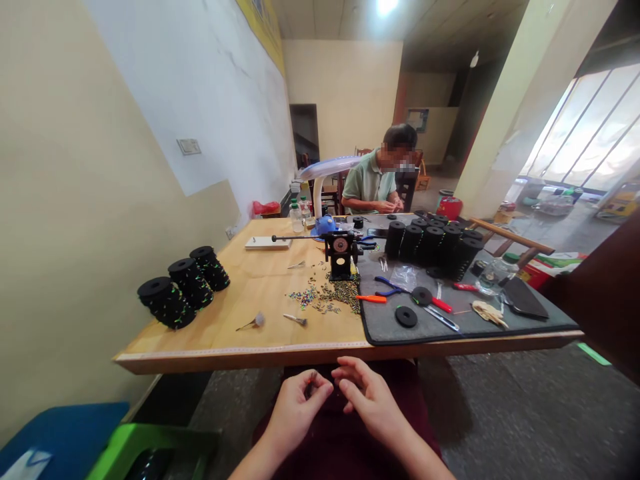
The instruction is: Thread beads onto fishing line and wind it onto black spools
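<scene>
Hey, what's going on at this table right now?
A person sits at the near edge of a wooden table, with the left hand and right hand held together over the lap. The fingertips are pinched close, and anything between them is too small to make out. On the table lie scattered beads, blue-handled pliers on a grey mat, and black spools. A second person sits at the far end, hands on the tabletop.

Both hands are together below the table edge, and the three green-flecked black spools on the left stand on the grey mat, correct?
Not quite. In the head view the three green-flecked black spools stand on the bare wooden table, left of the grey mat, not on it. The left hand and right hand are indeed together below the table edge.
</scene>
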